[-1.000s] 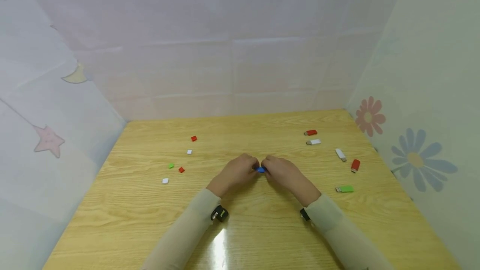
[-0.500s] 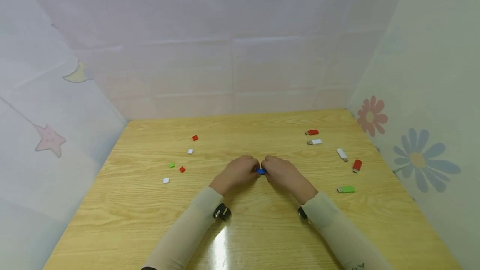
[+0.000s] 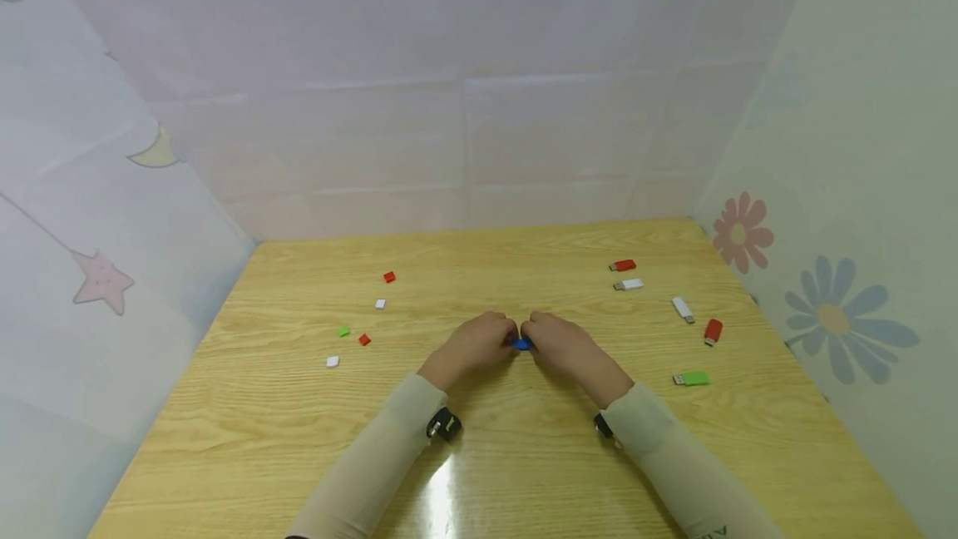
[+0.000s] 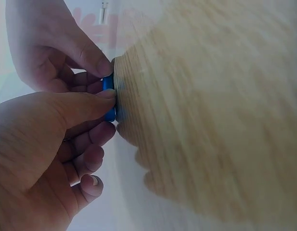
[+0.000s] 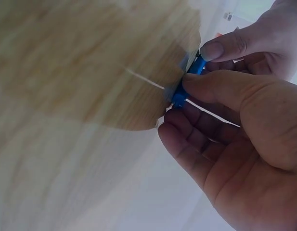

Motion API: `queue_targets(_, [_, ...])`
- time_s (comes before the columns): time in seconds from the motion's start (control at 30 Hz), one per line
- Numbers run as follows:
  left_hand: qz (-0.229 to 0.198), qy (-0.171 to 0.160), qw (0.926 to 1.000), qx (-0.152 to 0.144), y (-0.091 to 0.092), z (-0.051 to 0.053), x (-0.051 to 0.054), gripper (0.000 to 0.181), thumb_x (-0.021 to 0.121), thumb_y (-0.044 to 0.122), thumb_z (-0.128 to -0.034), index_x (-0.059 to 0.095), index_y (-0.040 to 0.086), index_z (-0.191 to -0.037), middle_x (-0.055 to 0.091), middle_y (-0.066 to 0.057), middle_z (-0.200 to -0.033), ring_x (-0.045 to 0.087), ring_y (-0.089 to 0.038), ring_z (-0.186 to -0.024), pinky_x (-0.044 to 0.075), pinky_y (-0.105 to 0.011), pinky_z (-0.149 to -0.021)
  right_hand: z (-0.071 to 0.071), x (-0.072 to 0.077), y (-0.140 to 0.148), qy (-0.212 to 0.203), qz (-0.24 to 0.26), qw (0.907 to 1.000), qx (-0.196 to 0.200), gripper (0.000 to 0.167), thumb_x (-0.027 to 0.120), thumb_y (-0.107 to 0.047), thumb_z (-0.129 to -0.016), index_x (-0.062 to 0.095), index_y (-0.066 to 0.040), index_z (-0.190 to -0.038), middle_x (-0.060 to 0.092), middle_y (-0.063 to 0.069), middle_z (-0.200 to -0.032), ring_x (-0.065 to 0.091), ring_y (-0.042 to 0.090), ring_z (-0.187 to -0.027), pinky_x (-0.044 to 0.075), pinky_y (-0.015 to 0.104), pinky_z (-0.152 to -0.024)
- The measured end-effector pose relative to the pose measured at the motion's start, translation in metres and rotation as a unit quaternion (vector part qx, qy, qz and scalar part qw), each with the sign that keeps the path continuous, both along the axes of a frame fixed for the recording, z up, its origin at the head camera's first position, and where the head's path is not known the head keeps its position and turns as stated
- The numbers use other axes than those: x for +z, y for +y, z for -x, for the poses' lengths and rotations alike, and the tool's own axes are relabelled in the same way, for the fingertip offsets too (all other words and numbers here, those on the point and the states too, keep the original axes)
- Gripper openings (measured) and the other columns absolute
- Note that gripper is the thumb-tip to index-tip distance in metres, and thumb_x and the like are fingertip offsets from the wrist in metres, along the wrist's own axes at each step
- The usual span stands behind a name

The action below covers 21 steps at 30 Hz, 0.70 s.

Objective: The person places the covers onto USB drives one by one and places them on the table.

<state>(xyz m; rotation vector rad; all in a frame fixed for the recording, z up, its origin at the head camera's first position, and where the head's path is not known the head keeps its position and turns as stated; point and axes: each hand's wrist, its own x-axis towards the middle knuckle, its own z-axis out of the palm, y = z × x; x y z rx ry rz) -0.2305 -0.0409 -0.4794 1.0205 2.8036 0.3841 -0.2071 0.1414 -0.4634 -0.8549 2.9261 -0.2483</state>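
A blue USB flash drive (image 3: 522, 344) is held between both hands, low over the middle of the table (image 3: 516, 456). My left hand (image 3: 479, 343) pinches its left end between thumb and fingers. At the right end, my right hand (image 3: 565, 345) grips the body with thumb and forefinger. In the right wrist view the blue flash drive (image 5: 179, 94) looks like one continuous piece, with no metal plug showing. Fingertips cover much of it, so any seam between cap and body is hidden.
Left of the hands lie small loose caps: red (image 3: 389, 277), white (image 3: 380, 304), green (image 3: 343, 331), another red (image 3: 364, 339) and another white (image 3: 333, 362). Uncapped drives lie to the right: red (image 3: 623, 265), white (image 3: 629, 284), another white (image 3: 683, 309), another red (image 3: 713, 332) and green (image 3: 692, 378).
Both hands keep their pinch on the blue flash drive, which sits very slightly nearer the person than a second ago. The forearms have shifted a little; the caps and other drives lie as before.
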Motion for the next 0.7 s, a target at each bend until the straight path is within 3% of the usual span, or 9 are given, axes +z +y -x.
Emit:
queue_targets(0.33, [0.008,0.002,0.9999,0.009,0.0,-0.003,0.003,0.019,0.067,0.025,-0.0996,0.072,0.011,-0.111,0.069,0.0,-0.103,0.064,-0.013,-0.091,0.054,-0.024,-0.078,-0.002,0.003,0.002,-0.003,-0.007,1.0,-0.002,0.004,0.068,-0.004,-0.094,0.065,-0.007,-0.094,0.053,0.001,-0.085,0.047,0.014,-0.073,0.048,0.028,-0.064])
queue_targets(0.53, [0.02,-0.011,0.9989,0.04,-0.007,-0.003,0.009,0.028,0.066,0.029,-0.0997,0.07,0.014,-0.123,0.069,-0.001,-0.116,0.065,-0.017,-0.106,0.056,-0.031,-0.086,-0.004,0.011,0.01,-0.003,-0.016,0.9998,-0.013,0.016,0.068,-0.006,-0.095,0.069,-0.006,-0.11,0.064,0.007,-0.105,0.063,0.024,-0.094,0.057,0.037,-0.078])
queue_targets(0.7, [0.021,-0.014,0.9984,0.052,-0.022,-0.004,0.011,0.03,0.066,0.031,-0.0998,0.068,0.014,-0.124,0.067,-0.002,-0.121,0.063,-0.019,-0.113,0.055,-0.034,-0.091,-0.006,0.018,0.024,-0.01,-0.024,0.9995,-0.019,0.023,0.066,-0.006,-0.096,0.067,-0.004,-0.119,0.064,0.012,-0.116,0.064,0.031,-0.107,0.057,0.041,-0.084])
